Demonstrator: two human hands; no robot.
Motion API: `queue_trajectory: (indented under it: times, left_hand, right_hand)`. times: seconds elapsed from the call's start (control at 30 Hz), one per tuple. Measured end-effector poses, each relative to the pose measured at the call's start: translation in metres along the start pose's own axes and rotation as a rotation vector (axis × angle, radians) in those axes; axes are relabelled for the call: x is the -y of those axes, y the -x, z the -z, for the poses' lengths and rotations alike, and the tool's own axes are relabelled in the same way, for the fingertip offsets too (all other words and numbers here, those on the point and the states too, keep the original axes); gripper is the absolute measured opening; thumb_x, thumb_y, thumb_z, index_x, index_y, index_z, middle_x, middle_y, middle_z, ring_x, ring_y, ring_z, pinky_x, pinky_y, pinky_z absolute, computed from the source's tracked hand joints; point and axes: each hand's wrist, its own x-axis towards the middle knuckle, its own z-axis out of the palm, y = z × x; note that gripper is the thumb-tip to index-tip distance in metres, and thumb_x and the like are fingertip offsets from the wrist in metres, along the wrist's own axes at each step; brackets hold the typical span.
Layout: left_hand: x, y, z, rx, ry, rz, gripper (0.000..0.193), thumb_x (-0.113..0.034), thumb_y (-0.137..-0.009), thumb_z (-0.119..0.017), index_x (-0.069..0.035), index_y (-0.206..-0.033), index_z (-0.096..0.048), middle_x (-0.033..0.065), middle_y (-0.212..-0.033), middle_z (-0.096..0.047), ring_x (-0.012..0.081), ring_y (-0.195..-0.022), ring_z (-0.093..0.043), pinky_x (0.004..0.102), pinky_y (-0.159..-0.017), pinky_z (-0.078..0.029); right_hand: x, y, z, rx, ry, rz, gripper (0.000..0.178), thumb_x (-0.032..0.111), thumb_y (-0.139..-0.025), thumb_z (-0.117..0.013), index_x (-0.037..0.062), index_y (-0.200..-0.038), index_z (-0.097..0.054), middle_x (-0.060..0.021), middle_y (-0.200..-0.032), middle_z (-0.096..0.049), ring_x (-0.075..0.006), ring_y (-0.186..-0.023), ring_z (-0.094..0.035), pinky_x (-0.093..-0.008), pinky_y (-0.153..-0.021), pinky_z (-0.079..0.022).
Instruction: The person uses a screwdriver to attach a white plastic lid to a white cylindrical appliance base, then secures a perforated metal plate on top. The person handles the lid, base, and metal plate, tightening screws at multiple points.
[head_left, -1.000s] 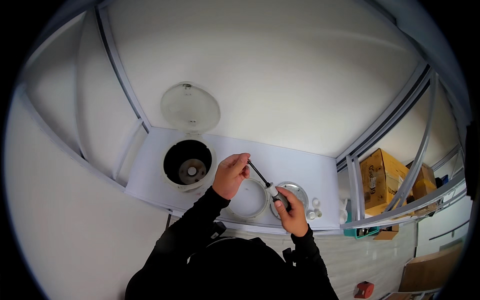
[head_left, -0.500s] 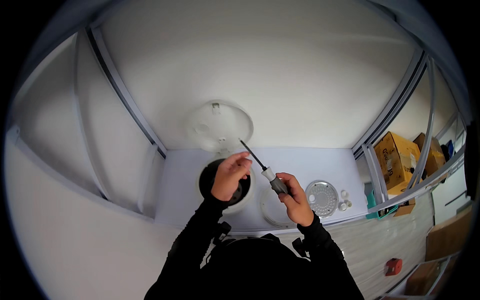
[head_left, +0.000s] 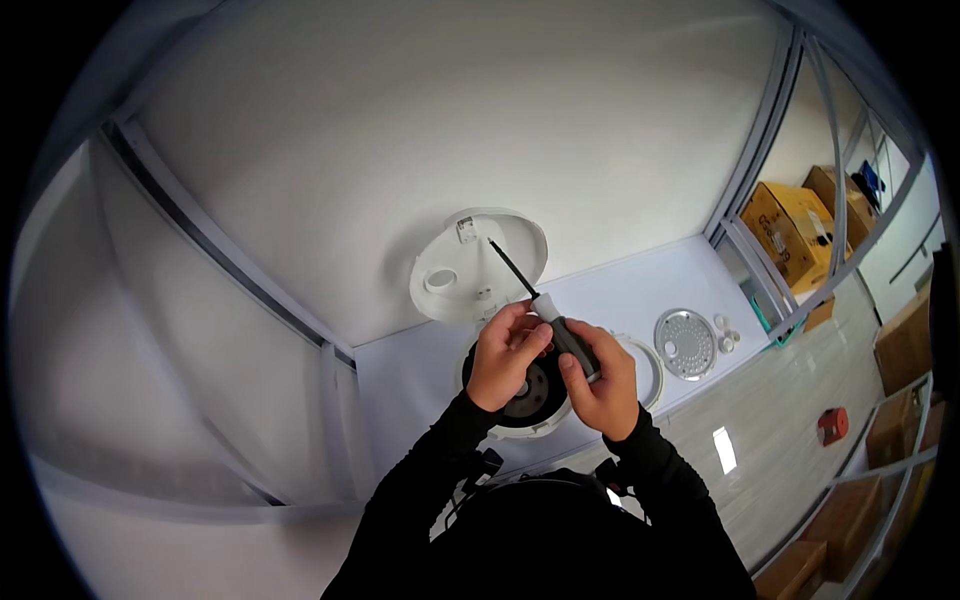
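A screwdriver (head_left: 570, 345) with a grey and white handle points up and away, its dark shaft in front of the open lid. My right hand (head_left: 607, 385) is wrapped round the grey end of the handle. The fingers of my left hand (head_left: 508, 360) close on the white front part of it. Below both hands stands a white rice cooker (head_left: 535, 430), partly covered by them, with a dark inside and a round metal plate at its bottom. Its white lid (head_left: 465, 265) is raised at the back, showing a round opening and a metal bracket.
Right of the cooker lie a white ring (head_left: 652, 375), a perforated round metal plate (head_left: 686, 345) and several small pale parts (head_left: 728, 335) on the white table (head_left: 640, 285). Frame posts bound both sides. Cardboard boxes (head_left: 795, 235) and a red object (head_left: 832, 426) are off to the right.
My left hand, earlier apart from the handle with fingers curled near the shaft, has come onto the screwdriver's white part. The view has turned, and both hands are now over the cooker.
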Motion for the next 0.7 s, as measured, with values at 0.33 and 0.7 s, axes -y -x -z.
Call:
queue_trajectory:
  times: [0.33,0.7]
  left_hand:
    - [0.001,-0.006,0.013,0.024,-0.079,-0.150,0.035,-0.013,-0.099,-0.070,0.003,-0.127,-0.057,0.0040,-0.101,-0.067,0.0092,-0.084,-0.063,0.0252,-0.078,-0.053]
    - [-0.003,-0.010,0.015,-0.041,-0.012,-0.112,0.031,-0.014,-0.100,-0.069,0.000,-0.125,-0.058,0.0009,-0.095,-0.065,0.0071,-0.077,-0.060,0.0224,-0.071,-0.052]
  right_hand:
    - [0.026,-0.016,-0.008,-0.025,0.107,0.006,0.030,0.009,-0.090,-0.068,-0.0003,-0.118,-0.067,-0.0194,-0.093,-0.071,-0.0378,-0.079,-0.070,-0.0391,-0.070,-0.056]
    - [0.038,-0.026,-0.016,-0.016,0.174,-0.018,0.031,0.014,-0.092,-0.068,-0.0002,-0.120,-0.066,-0.0215,-0.098,-0.071,-0.0405,-0.084,-0.071,-0.0415,-0.073,-0.057]
